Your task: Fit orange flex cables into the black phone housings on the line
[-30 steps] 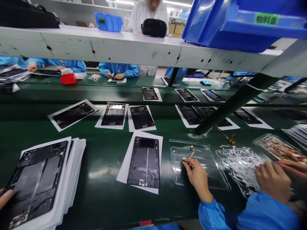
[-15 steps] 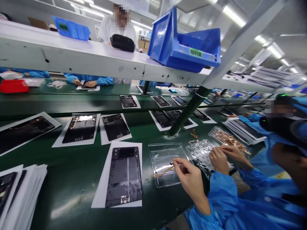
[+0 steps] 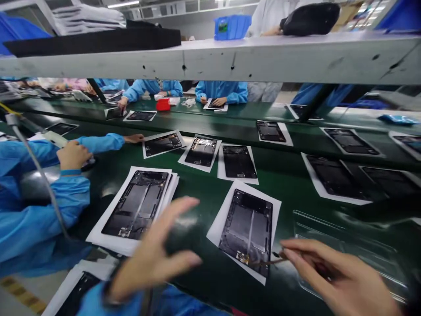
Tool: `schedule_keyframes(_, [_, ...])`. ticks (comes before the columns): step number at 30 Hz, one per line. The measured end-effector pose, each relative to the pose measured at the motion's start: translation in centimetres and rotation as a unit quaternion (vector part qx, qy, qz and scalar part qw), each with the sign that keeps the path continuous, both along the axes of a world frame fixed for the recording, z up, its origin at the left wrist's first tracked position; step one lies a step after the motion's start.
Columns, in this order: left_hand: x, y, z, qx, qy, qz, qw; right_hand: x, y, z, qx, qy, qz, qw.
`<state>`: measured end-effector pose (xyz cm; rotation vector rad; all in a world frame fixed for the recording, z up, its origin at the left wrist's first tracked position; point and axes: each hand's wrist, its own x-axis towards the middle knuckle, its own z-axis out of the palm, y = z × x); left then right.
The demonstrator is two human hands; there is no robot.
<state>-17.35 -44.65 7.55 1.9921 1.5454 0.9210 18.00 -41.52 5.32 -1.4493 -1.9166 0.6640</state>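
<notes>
My right hand (image 3: 335, 267) pinches a thin brown flex cable (image 3: 268, 262) between thumb and fingertips. The cable stretches left over the lower edge of a black tablet housing (image 3: 246, 224), which lies on white paper (image 3: 219, 228) in front of me. My left hand (image 3: 154, 250), smeared by motion, is open with thumb and fingers apart and holds nothing. It hovers left of that housing, close to a stack of papers topped by another tablet housing (image 3: 138, 204). Under and beyond my right hand sits a clear plastic tray (image 3: 315, 224).
Several more housings on paper lie along the green bench (image 3: 194, 188) and the conveyor. A co-worker's sleeve (image 3: 36, 206) is close on the left, with an arm reaching to a housing (image 3: 162, 144). A white shelf (image 3: 210, 61) spans above. Other workers sit opposite.
The view has swung left. My right hand has carried the flex cable from over the clear tray to the lower edge of the housing. My left hand has come into view, open.
</notes>
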Motion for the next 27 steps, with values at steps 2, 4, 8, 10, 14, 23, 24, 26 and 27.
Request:
schedule_keyframes(2, [6.6,1.1,-3.8,-0.059,-0.079,-0.103,0.990,-1.7,2.0,0.8,-0.069,0.000,0.040,0.997])
schedule_keyframes(4, [11.8,2.4,-7.3,-0.113,-0.140,-0.127,0.976,-2.9,4.8,0.9,-0.110,0.002,0.047,0.993])
schedule_keyframes(8, [14.6,5.1,-12.0,-0.087,-0.017,-0.027,0.996,-4.1,10.5,-1.7,-0.168,0.007,0.080,0.983])
schedule_keyframes(10, [13.7,6.2,-13.0,-0.044,0.082,-0.016,0.996,-4.6,12.9,-3.8,-0.191,0.007,0.104,0.976])
schedule_keyframes(14, [12.5,8.0,-14.0,-0.018,0.202,-0.047,0.978,-5.8,16.8,-8.0,-0.202,-0.023,0.097,0.974])
schedule_keyframes(23, [12.5,10.9,-15.3,-0.035,0.240,-0.065,0.968,-6.9,20.7,-12.1,-0.249,-0.048,0.061,0.965])
schedule_keyframes(24, [12.4,11.0,-15.2,-0.035,0.247,-0.072,0.966,-6.9,21.0,-12.1,-0.256,-0.048,0.064,0.963])
schedule_keyframes(26, [12.5,11.3,-14.8,-0.033,0.266,-0.078,0.960,-6.8,21.5,-12.2,-0.272,-0.048,0.071,0.958])
schedule_keyframes(27, [12.7,11.4,-14.7,-0.031,0.276,-0.078,0.958,-6.8,21.8,-12.2,-0.280,-0.050,0.073,0.956])
